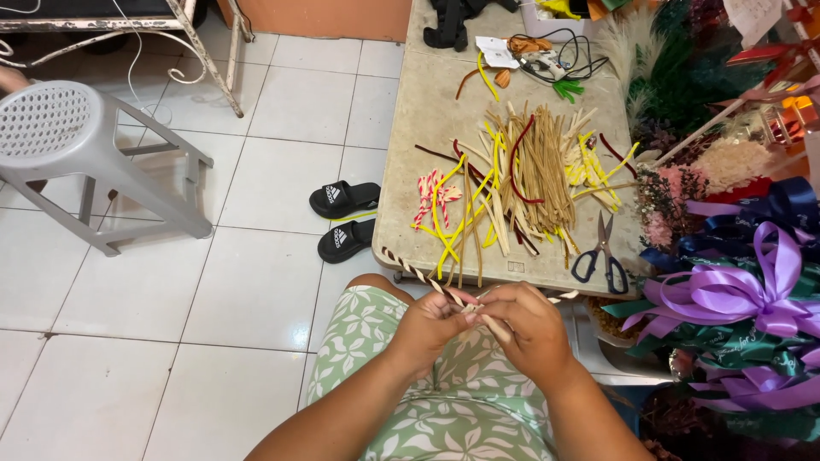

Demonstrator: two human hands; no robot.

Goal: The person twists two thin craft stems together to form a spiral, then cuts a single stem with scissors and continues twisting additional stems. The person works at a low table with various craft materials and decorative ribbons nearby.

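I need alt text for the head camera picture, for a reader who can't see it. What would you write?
A seated person's left hand and right hand twist a striped pipe cleaner over their lap. Ahead, a low table holds a pile of tan and yellow pipe cleaners and scissors; purple ribbon bows sit to the right.

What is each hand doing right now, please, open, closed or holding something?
Left hand: closed on the striped pipe cleaner.
Right hand: closed on the pale stems, beside the left.
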